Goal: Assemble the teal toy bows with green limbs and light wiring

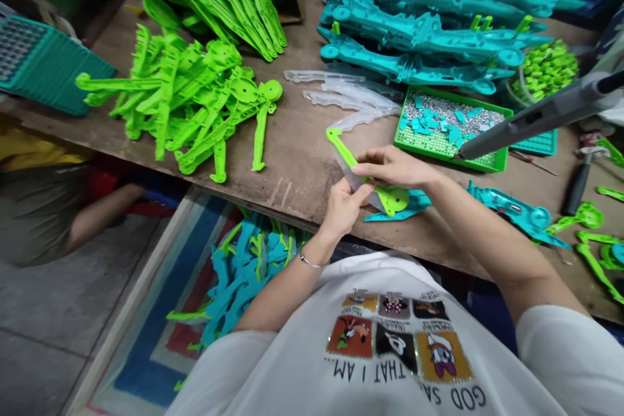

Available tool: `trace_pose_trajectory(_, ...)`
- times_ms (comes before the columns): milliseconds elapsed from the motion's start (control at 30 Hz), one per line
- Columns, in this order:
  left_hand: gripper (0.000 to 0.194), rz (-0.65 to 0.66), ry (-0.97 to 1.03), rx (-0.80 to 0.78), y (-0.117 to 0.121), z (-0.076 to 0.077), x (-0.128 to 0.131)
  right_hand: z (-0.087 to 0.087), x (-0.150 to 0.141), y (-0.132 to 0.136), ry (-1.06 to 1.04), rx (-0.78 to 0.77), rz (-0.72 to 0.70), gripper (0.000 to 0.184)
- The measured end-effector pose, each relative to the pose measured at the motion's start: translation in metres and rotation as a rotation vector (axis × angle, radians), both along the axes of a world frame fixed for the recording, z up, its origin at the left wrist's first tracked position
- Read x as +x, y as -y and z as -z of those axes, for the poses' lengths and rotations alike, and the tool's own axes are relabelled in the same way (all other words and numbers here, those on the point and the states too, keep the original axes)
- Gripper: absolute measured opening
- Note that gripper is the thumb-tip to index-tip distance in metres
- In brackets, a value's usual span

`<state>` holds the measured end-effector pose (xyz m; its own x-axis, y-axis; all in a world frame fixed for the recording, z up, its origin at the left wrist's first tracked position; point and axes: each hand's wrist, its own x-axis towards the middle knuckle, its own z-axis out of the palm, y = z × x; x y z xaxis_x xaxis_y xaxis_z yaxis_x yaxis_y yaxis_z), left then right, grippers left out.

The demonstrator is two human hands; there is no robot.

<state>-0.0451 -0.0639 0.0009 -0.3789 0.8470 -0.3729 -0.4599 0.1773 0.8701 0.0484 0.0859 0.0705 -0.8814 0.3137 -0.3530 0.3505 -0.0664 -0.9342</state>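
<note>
My left hand (342, 205) and my right hand (392, 168) both grip a bright green plastic part (392, 197) with a long arm and a round end. A translucent plastic strip (342, 159) lies along that part, between the hands. Fingers of both hands are closed around the middle of the pair. Beneath them a teal plastic part (412, 205) rests on the table edge. Just beyond my hands is a loose stack of translucent strips (351, 94). To their right sits a green tray (487, 162) of small screws and teal bits.
Green parts (175, 97) are heaped at left, and teal frames (419, 32) are stacked at the back. A grey power screwdriver (536, 114) reaches in from the right. Below the table, a box (141, 338) holds teal and green assemblies. Another person's leg (102, 211) shows at left.
</note>
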Motion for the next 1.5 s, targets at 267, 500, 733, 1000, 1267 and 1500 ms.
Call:
trace_pose_trajectory(267,0.047,-0.02,-0.117,-0.026,0.0,0.0,0.005,0.009,0.061,-0.016,0.219,0.079,-0.114,0.044)
trace_pose_trajectory(500,0.042,-0.047,-0.129,0.003,0.001,0.0,0.006,0.01,0.062,-0.012,0.209,0.108,-0.144,0.043)
trace_pose_trajectory(733,0.044,-0.066,-0.146,-0.009,0.0,0.004,0.009,0.01,0.06,-0.01,0.118,0.072,-0.053,0.039)
trace_pose_trajectory(1000,0.047,-0.075,-0.162,-0.027,-0.001,0.004,0.008,0.013,0.055,-0.009,0.142,0.017,-0.059,0.04)
trace_pose_trajectory(1267,0.044,-0.131,-0.046,0.001,-0.008,-0.001,0.016,0.014,0.056,-0.005,0.101,-0.111,-0.005,0.045)
trace_pose_trajectory(1500,0.056,0.044,0.107,-0.059,-0.005,-0.022,0.019,0.014,0.057,-0.013,0.126,-0.126,-0.02,0.046)
